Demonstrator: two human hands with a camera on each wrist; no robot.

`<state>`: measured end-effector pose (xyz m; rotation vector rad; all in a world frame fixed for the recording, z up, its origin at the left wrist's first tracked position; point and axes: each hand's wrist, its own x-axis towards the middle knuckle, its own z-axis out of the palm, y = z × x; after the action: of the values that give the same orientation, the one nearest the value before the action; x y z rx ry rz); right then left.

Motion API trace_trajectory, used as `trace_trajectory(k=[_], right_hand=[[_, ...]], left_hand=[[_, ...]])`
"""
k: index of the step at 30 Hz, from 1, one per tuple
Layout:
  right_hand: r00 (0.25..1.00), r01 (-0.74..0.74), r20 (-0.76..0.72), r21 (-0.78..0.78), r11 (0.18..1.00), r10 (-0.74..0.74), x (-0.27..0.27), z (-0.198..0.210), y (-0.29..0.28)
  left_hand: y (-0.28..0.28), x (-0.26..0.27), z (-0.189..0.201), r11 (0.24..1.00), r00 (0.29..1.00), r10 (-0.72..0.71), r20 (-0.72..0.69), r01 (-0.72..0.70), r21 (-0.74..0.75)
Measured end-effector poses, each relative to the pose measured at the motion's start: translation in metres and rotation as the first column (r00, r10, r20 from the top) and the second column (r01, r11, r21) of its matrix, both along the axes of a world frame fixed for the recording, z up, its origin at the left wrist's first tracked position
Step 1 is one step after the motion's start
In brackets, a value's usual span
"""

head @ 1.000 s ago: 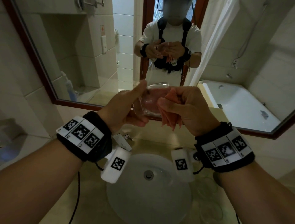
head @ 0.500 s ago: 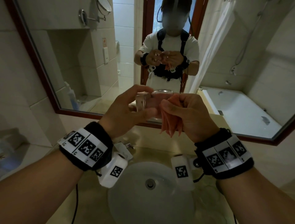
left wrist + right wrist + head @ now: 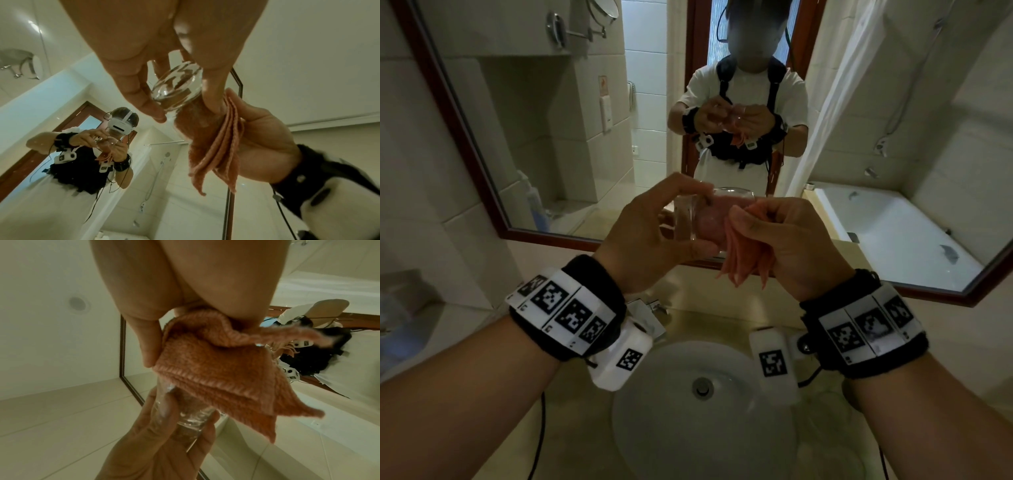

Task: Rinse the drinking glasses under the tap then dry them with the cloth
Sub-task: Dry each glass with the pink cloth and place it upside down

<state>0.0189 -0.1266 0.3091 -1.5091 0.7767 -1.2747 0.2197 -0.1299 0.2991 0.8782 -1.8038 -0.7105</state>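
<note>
A clear drinking glass (image 3: 700, 219) lies sideways in the air above the sink, base to the left. My left hand (image 3: 654, 229) grips its thick base (image 3: 174, 87) with fingers and thumb. An orange cloth (image 3: 743, 253) is stuffed into the mouth of the glass, and my right hand (image 3: 784, 240) pinches it there with the loose folds (image 3: 216, 151) hanging below. In the right wrist view the cloth (image 3: 209, 369) covers most of the glass (image 3: 185, 412), and my right fingers inside are hidden.
The white round basin (image 3: 688, 428) with its drain (image 3: 702, 386) lies below my hands, the tap (image 3: 647, 315) behind my left wrist. More clear glasses (image 3: 825, 428) stand on the counter right of the basin. A wall mirror (image 3: 551, 120) faces me.
My left hand has shifted its grip round the base, turning the glass, while my right hand keeps the cloth in its mouth. Both hands sit slightly lower in view.
</note>
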Motion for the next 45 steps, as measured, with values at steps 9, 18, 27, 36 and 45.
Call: trace_trajectory(k=[9, 18, 27, 36, 45], right_hand=[[0.996, 0.015, -0.09, -0.122, 0.992, -0.026, 0.003, -0.001, 0.005], [0.999, 0.023, -0.032, -0.014, 1.0, -0.024, 0.0, -0.008, 0.001], [0.997, 0.041, -0.064, -0.101, 0.994, -0.048, -0.001, -0.006, 0.003], [0.973, 0.038, -0.21, -0.277, 0.96, -0.099, -0.001, -0.014, 0.007], [0.99, 0.032, -0.136, -0.034, 0.999, -0.037, -0.004, -0.021, 0.007]], left_hand=[[-0.002, -0.008, 0.006, 0.859, 0.964, 0.008, -0.267, 0.13, 0.494], [-0.002, -0.001, -0.001, 0.998, 0.999, -0.021, -0.038, 0.023, 0.051], [-0.004, -0.003, -0.003, 0.94, 0.958, -0.033, -0.285, 0.126, 0.318], [0.0, -0.003, -0.008, 0.922, 0.948, -0.069, -0.312, 0.179, 0.342], [-0.003, -0.003, -0.022, 0.98, 0.983, 0.006, 0.181, 0.03, -0.198]])
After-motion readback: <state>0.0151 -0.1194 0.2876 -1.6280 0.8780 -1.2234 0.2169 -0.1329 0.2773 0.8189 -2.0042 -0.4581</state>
